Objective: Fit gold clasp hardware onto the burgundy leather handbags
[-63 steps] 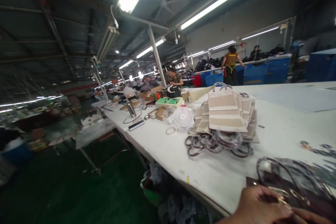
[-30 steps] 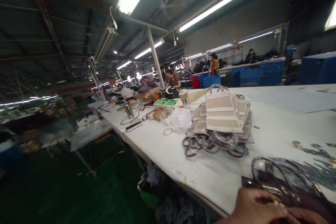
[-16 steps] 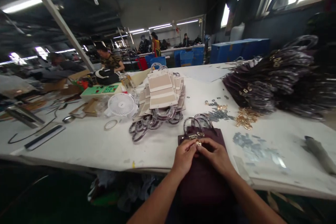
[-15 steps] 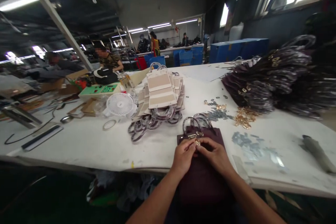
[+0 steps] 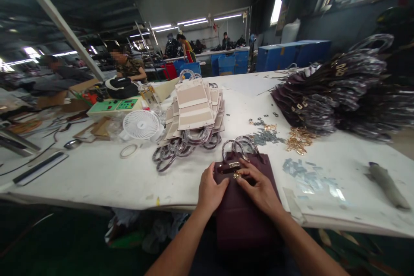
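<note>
A dark maroon handbag [image 5: 246, 220] with plastic-wrapped handles lies at the table's front edge. My left hand [image 5: 211, 187] grips the bag's upper left side, its thumb on the front and fingers at the edge. My right hand [image 5: 258, 185] has thumb and fingertips closed on a small gold metal piece [image 5: 237, 175] against the bag's front. Above it, a gold plate [image 5: 233, 165] sits near the top flap. Gold pieces [image 5: 300, 140], grey metal pieces [image 5: 267, 136] and flat clear-grey strips [image 5: 300, 172] are scattered right of the bag.
Stacked beige bag panels [image 5: 194, 103] with wrapped handles stand left of centre, beside a white fan [image 5: 142, 125] and a tape ring [image 5: 128, 151]. Many maroon bags [image 5: 336, 95] are heaped at the right, behind a grey roll [image 5: 390, 185]. People work in the background.
My left hand has left the gold piece and moved left to the bag's side edge. My right hand stays at the gold piece. The view has shifted slightly.
</note>
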### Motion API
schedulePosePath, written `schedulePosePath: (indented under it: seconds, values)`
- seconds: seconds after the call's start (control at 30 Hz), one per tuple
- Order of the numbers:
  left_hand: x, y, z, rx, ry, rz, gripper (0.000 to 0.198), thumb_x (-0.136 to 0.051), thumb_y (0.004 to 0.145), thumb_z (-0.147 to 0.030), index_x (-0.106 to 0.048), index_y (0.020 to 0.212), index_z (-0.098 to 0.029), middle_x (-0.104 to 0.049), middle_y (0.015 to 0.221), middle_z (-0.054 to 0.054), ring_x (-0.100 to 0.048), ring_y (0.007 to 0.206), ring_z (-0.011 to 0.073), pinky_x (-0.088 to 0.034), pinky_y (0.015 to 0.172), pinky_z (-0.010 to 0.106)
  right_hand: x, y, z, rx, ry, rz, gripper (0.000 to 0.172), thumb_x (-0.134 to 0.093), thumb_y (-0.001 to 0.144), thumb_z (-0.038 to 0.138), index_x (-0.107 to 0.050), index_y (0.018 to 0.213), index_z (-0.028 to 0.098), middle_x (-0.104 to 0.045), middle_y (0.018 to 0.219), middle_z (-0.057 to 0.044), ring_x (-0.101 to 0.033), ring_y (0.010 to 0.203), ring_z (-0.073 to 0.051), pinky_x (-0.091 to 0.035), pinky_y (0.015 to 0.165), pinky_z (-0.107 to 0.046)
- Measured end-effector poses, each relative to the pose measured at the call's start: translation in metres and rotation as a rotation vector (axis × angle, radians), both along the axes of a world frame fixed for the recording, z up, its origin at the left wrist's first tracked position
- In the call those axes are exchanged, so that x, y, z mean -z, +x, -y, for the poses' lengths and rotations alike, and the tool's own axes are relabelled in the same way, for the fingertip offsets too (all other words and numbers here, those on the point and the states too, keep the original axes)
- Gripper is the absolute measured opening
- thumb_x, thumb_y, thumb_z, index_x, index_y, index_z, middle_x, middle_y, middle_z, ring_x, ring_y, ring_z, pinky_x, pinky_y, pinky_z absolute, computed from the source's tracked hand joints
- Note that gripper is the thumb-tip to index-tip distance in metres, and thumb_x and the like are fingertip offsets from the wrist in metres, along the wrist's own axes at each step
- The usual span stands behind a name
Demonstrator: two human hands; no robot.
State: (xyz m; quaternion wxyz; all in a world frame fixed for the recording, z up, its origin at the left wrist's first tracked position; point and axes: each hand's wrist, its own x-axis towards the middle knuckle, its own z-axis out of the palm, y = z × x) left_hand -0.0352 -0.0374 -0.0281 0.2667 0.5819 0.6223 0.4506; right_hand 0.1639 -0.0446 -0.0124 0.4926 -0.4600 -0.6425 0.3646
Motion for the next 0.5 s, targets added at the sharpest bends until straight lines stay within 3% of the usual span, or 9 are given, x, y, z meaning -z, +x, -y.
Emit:
schedulePosePath:
  seconds: [0.17, 0.23, 0.37, 0.5]
  values:
    - [-0.017, 0.013, -0.011, -0.090, 0.012, 0.279, 0.091, -0.093, 0.059, -0.029, -0.054, 0.141, -0.021, -0.059, 0.136, 0.014, -0.051, 0.133, 0.0354, -0.035, 0.116, 0.045, -0.017, 0.002, 0.008, -0.073, 0.020, -0.051, 0.019, -0.070, 0.093, 0.042, -0.073, 0.105, 0.027, -0.053, 0.152, -0.008, -0.048, 0.142, -0.030, -0.031, 0.123, -0.052]
    - [-0.023, 0.016, -0.017, -0.107, -0.046, 0.357, 0.090, -0.094, 0.059, -0.028, -0.055, 0.140, -0.018, -0.062, 0.134, 0.015, -0.054, 0.130, 0.0353, -0.036, 0.114, 0.045, -0.025, 0.003, 0.009, -0.111, -0.003, -0.090, 0.019, -0.070, 0.094, 0.042, -0.073, 0.105, 0.027, -0.054, 0.152, -0.008, -0.048, 0.142, -0.030, -0.032, 0.123, -0.052]
    - [-0.031, 0.020, -0.025, 0.015, -0.191, 0.622, 0.055, -0.086, 0.073, -0.040, -0.067, 0.119, -0.015, -0.073, 0.114, 0.012, -0.066, 0.110, 0.0304, -0.047, 0.101, 0.041, -0.034, 0.010, -0.003, -0.103, 0.014, -0.084, 0.020, -0.069, 0.095, 0.042, -0.072, 0.107, 0.027, -0.049, 0.156, -0.007, -0.045, 0.144, -0.029, -0.030, 0.124, -0.051]
    - [-0.038, 0.022, -0.023, 0.175, -0.306, 0.991, 0.045, -0.082, 0.080, -0.049, -0.069, 0.107, -0.016, -0.076, 0.102, 0.007, -0.071, 0.098, 0.0266, -0.053, 0.095, 0.040, -0.030, 0.030, -0.027, 0.121, 0.127, 0.102, 0.022, -0.064, 0.096, 0.041, -0.071, 0.110, 0.025, -0.058, 0.146, -0.009, -0.054, 0.135, -0.030, -0.038, 0.118, -0.050]
